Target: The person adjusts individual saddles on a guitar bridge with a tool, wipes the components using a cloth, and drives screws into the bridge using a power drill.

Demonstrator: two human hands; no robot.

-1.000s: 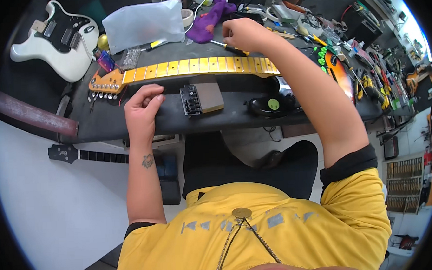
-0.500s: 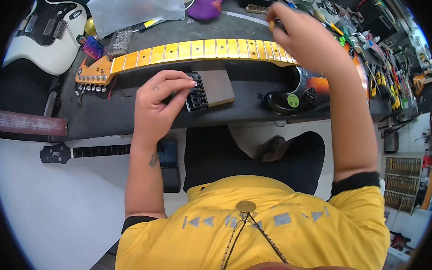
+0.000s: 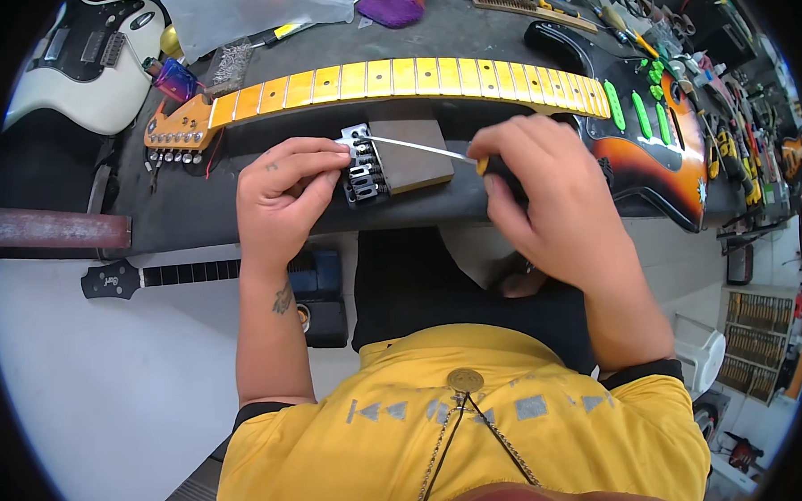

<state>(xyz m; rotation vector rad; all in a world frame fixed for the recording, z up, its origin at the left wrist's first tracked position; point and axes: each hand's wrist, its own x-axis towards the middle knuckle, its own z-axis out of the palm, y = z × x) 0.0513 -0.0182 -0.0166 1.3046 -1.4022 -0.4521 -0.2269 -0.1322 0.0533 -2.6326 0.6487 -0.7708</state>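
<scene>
The left hand (image 3: 287, 193) brings its thumb and fingertips together at the near side of a metal guitar bridge (image 3: 364, 182), which sits against a grey-brown block (image 3: 415, 156) on the dark bench. The right hand (image 3: 551, 199) grips a screwdriver (image 3: 423, 148), its slim shaft angled leftward so that the tip reaches the bridge's far end (whether it is seated in a screw is too small to tell). Just beyond lies a sunburst electric guitar (image 3: 653, 186) with a yellow fretted neck (image 3: 402, 78). A white guitar body (image 3: 90, 94) rests far left; a wooden-handled brush (image 3: 508, 4) lies near the back.
</scene>
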